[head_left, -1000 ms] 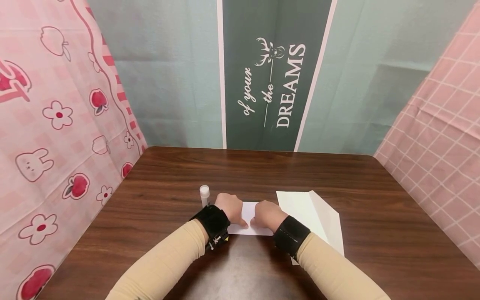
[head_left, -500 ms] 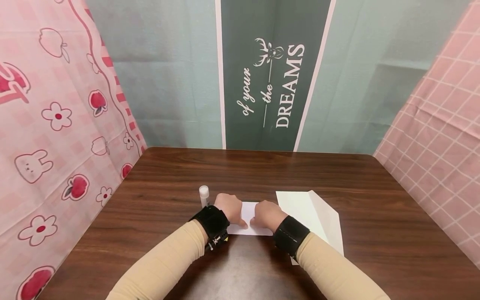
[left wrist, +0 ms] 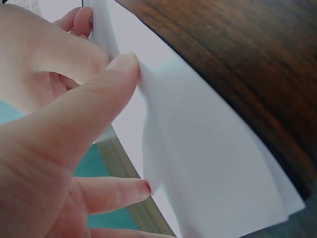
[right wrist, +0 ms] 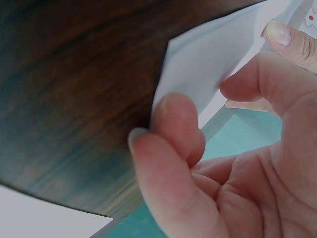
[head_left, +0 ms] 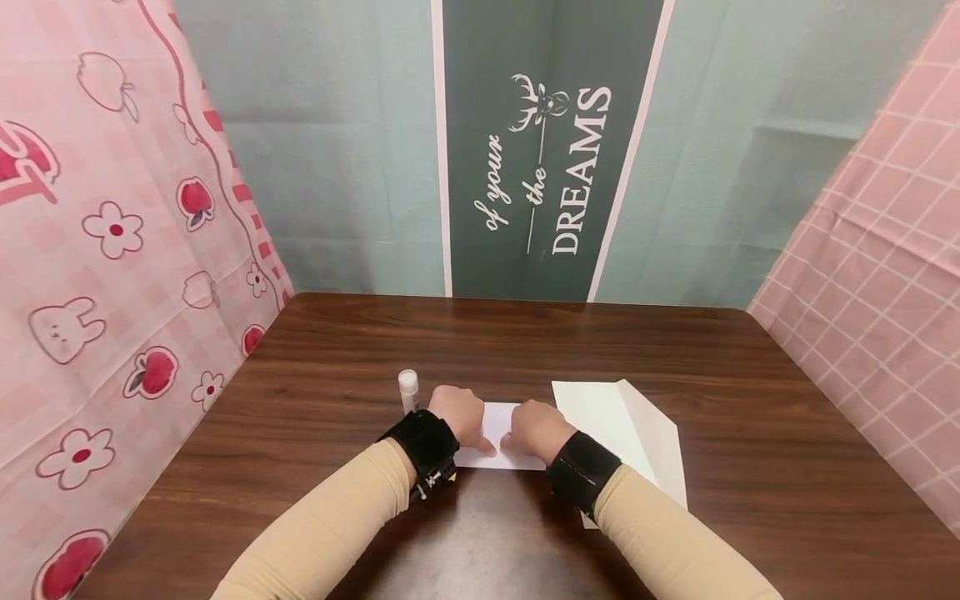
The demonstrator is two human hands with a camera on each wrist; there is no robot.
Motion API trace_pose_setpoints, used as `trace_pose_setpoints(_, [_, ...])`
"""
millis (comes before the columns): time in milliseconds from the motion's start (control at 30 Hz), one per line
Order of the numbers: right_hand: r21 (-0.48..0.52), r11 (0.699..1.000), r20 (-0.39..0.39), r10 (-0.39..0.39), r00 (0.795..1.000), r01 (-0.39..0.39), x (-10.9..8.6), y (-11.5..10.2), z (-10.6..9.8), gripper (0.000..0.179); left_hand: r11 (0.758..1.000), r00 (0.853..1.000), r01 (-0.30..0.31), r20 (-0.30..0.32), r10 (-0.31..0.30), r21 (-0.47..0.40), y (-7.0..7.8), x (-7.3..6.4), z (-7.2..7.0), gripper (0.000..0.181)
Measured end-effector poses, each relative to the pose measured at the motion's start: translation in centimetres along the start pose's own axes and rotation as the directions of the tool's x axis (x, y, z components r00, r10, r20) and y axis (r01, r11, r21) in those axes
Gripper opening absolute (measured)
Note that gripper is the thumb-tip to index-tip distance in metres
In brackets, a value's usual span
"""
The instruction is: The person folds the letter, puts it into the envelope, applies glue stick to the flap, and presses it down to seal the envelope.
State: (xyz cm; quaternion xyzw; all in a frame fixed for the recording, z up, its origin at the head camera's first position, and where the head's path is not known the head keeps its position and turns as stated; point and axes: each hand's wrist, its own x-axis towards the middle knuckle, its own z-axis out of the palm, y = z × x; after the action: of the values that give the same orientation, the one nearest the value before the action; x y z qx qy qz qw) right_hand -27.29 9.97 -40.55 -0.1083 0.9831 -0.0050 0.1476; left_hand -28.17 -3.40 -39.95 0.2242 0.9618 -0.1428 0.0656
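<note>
- Right now, two bare hands meet over a folded white sheet (head_left: 497,425) lying at the centre of the workspace, its long side running from nine o'clock to three.
- On its nine o'clock end sits the left hand (head_left: 459,414): thumb on the upper face, a fingertip at the far edge, the grip closed down to a pinch on the paper.
- Over at the three o'clock end, the right hand (head_left: 536,431) has its fingers bent in at the paper, its grip nearly closed with the sheet held.
- Both thumbs point toward each other, near but apart; between them the sheet shows bare.
- At one end, two layers of it part slightly.
- A white-capped tube (head_left: 408,387) stands upright at ten o'clock from the sheet, near the left hand.
- Toward three o'clock, just beyond the right hand, lies a larger creased sheet (head_left: 603,417).
- Everything rests on a dark wood-grain tabletop (head_left: 480,342).
</note>
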Motion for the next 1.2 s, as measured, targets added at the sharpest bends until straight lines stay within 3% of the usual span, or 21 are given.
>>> trace_pose_setpoints(967, [0.013, 1.0, -0.007, 0.005, 1.0, -0.005, 0.0, 0.5, 0.3, 0.038, 1.0, 1.0, -0.001, 0.0, 0.001, -0.013, 0.0, -0.1, -0.2, 0.059])
trace_pose_setpoints(1200, [0.049, 0.999, 0.033, -0.015, 0.999, 0.013, 0.1, 1.0, -0.4, 0.036, 1.0, 1.0, -0.003, -0.003, 0.003, -0.012, -0.1, -0.2, -0.2, 0.058])
